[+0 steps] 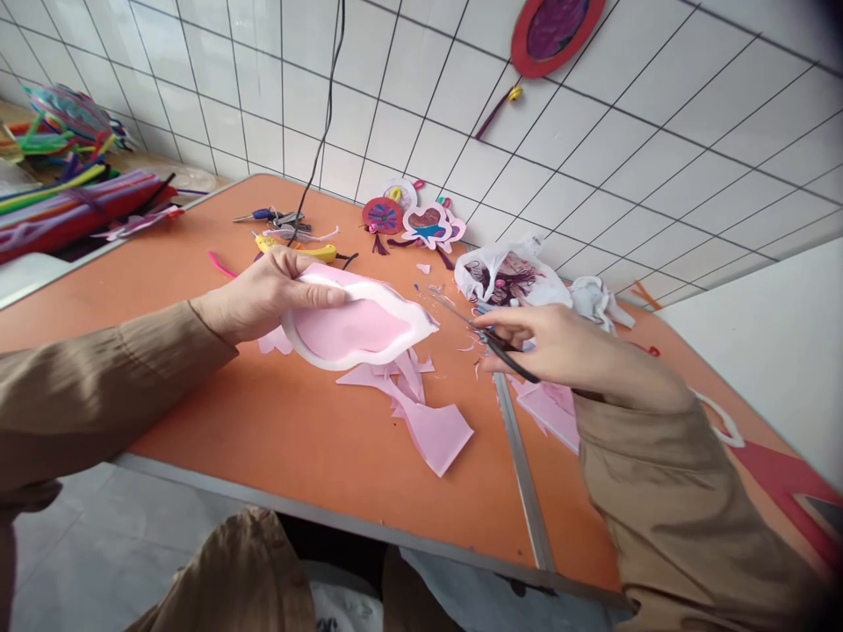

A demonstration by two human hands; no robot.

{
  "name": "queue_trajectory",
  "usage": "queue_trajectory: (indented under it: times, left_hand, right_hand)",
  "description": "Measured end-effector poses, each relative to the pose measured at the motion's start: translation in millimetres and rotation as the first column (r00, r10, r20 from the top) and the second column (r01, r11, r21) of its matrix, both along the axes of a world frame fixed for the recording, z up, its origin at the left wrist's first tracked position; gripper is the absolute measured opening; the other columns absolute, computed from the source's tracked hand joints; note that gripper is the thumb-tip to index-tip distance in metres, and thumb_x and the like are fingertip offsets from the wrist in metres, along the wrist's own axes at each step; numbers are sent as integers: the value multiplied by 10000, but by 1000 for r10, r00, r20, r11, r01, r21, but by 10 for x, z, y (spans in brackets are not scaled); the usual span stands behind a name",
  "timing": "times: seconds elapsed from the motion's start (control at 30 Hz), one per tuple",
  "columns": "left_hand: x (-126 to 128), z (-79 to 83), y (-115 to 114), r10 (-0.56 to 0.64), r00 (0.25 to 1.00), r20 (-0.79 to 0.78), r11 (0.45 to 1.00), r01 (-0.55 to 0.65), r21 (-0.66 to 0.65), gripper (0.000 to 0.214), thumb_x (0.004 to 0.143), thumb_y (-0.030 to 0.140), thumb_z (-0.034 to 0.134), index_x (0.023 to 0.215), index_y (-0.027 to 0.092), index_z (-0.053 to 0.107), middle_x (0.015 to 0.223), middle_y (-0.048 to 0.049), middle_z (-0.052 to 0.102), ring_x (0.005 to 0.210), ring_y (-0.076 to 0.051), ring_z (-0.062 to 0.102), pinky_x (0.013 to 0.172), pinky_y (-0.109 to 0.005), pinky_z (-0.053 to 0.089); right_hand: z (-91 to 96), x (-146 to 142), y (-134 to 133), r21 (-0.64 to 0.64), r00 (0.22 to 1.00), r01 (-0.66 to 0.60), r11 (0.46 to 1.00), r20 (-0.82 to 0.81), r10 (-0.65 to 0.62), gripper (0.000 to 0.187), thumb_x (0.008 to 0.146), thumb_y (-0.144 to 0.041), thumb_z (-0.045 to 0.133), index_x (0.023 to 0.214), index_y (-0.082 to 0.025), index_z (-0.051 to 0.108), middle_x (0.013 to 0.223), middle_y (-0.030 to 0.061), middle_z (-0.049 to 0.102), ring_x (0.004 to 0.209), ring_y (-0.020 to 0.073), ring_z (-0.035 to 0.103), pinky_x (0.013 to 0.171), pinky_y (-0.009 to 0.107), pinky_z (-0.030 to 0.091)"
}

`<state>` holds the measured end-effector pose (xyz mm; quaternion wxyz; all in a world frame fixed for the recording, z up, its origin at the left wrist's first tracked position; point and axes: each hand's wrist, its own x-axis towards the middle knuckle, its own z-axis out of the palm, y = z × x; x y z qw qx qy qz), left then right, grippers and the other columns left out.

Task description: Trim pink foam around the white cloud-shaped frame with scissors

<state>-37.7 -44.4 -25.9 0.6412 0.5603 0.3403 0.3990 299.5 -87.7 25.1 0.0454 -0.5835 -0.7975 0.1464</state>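
My left hand (280, 294) pinches a cloud-shaped foam piece (359, 325) by its upper left edge, thumb on top. The piece has a thick white rim around a pink sheet and is held tilted above the table. In my right hand (559, 351) is a pair of scissors (497, 342) with black handles, fingers through the loops. Its blades point left toward the foam piece's right tip without touching it. Pink foam scraps (428, 421) lie on the table just below the piece.
On the orange table (277, 421) stand a white plastic bag (507, 272) with dark yarn, finished foam ornaments (421, 219) by the tiled wall, and a yellow tool (316, 250). More pink sheets (550, 412) lie under my right forearm. Colourful pipe cleaners (72, 206) are at left.
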Motion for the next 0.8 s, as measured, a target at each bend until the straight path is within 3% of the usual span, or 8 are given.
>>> queue_trajectory:
  times: [0.07,0.17,0.27,0.5,0.7,0.77,0.8]
  left_hand:
    - [24,-1,-2,0,1000,27,998,2,-61,249,622,339,956,706,145,824,692,-66,783,544,-177,706,485,-229,580]
    - [44,8,-9,-18,999,50,990,24,-139,244,638,316,945,747,133,826,722,-83,790,578,-186,720,511,-241,596]
    - [44,6,-9,-36,998,44,979,44,-199,255,651,302,937,809,129,836,773,-96,803,628,-198,742,570,-261,627]
    - [62,-35,-17,-55,998,6,974,55,-219,222,645,294,942,763,141,831,734,-68,797,583,-168,725,542,-225,607]
    - [74,-28,-23,-108,992,60,964,119,-239,196,702,268,901,836,140,837,809,-82,811,664,-191,748,618,-263,633]
    - [72,-32,-19,-115,991,66,965,127,-229,195,712,268,894,843,136,835,816,-86,810,670,-194,748,622,-268,633]
    - [72,-37,-17,-119,991,61,966,130,-222,198,713,272,894,842,135,833,815,-89,809,665,-197,747,616,-271,632]
  right_hand:
    - [-113,8,115,-77,981,58,995,190,-43,295,812,-382,697,1048,-205,695,688,3,651,650,179,595,607,306,446]
    - [-281,15,248,-121,955,72,990,296,-33,272,755,-373,735,950,-199,658,742,17,675,695,195,627,619,296,430]
    - [-388,-8,287,-127,927,65,990,375,-12,194,786,-370,680,876,-208,624,821,43,697,779,215,649,648,295,406]
    - [-373,-144,207,-134,876,79,988,482,-5,105,764,-324,641,800,-226,641,867,64,720,824,246,656,605,309,325]
    - [-362,-89,233,-183,870,54,982,491,44,92,723,-281,691,802,-234,693,815,42,710,777,227,650,583,300,330]
    - [-372,-63,241,-144,913,13,989,406,47,77,745,-270,696,813,-237,711,809,36,721,764,220,656,594,299,372]
    - [-374,-68,234,-91,959,-8,996,280,34,60,767,-269,692,808,-234,718,795,35,725,752,216,662,603,302,404]
